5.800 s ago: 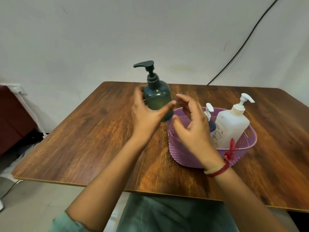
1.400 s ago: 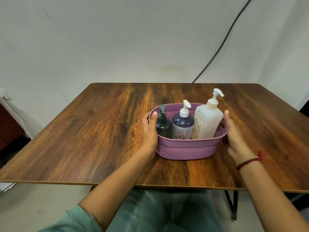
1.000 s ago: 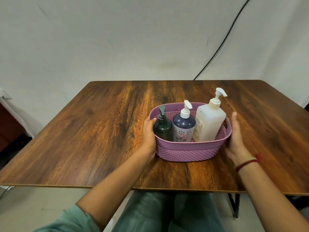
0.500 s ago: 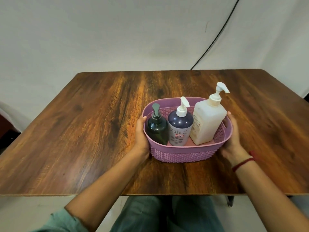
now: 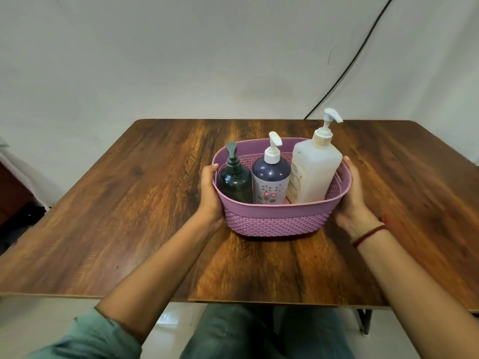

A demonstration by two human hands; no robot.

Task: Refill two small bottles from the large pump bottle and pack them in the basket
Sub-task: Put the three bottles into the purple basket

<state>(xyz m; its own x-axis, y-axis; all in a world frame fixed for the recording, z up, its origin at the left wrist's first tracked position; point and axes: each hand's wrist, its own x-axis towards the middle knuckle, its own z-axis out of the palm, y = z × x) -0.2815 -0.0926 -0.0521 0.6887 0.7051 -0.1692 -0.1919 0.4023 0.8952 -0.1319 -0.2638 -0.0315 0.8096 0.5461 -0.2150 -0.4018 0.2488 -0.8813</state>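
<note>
A purple woven basket (image 5: 274, 221) is held just above the wooden table, tipped slightly toward me. Inside it stand three pump bottles in a row: a dark green one (image 5: 236, 183) on the left, a dark blue one with a white pump and patterned label (image 5: 270, 177) in the middle, and the large white pump bottle (image 5: 312, 169) on the right. My left hand (image 5: 210, 193) grips the basket's left end, thumb over the rim. My right hand (image 5: 351, 200) grips the right end, a red thread on its wrist.
The wooden table (image 5: 129, 216) stretches wide to both sides of the basket and ends close to my lap. A pale wall stands behind it, with a black cable (image 5: 344, 73) running down to the table's far edge. A dark table leg (image 5: 363, 321) shows at the lower right.
Earlier my hands held the green bottle beside the basket. Now it stands inside, and both hands have closed on the basket's ends and raised it slightly toward me.
</note>
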